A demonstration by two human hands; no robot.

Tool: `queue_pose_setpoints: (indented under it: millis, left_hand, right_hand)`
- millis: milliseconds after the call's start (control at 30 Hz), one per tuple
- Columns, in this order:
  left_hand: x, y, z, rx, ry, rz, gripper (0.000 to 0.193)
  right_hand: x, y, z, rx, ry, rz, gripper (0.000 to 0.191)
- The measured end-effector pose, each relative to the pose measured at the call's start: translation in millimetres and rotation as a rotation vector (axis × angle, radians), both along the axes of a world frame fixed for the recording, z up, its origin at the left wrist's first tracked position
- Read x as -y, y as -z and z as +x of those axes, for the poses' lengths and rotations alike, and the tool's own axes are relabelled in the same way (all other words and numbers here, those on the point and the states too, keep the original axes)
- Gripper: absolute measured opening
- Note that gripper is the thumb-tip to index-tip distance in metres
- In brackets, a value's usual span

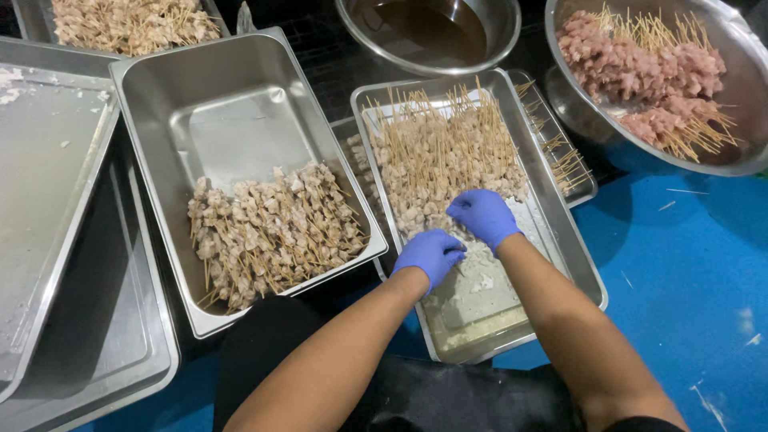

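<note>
Your left hand [430, 254] and right hand [483, 216], both in blue gloves, sit close together, fingers curled down onto the near edge of the breaded skewers [444, 156] in the flour tray [580, 264]; whether they actually pinch a stick, I cannot tell. You look mid-coating, so next comes a clean lift. Pale, floury, sticks fanned far; the deep pan [232, 96] of coated skewers [268, 232] lies left.

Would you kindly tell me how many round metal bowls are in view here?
2: one bowl of dark liquid at top centre, one bowl of pink skewers at top right; both are cropped.
</note>
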State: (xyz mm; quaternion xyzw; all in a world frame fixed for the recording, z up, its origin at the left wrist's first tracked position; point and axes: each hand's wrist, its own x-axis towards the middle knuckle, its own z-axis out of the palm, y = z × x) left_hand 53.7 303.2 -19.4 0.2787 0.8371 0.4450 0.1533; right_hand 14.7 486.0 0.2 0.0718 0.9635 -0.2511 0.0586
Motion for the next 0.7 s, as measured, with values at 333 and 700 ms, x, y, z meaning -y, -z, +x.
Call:
queue_pose_setpoints:
  millis: [333, 700]
  left_hand:
    - [15.5, -15.8, -24.2, 0.051, -0.269, 0.058, 0.021]
    - [18.9, -22.7, -38.1, 0.113, -0.376, -0.028, 0.022]
  right_hand:
    - [25.5, 18.5, -35.0, 0.129, 0.178, 0.105, 0.028]
    - [2.7, -4.3, 8.2, -0.003, 0.239, -0.312, 0.02]
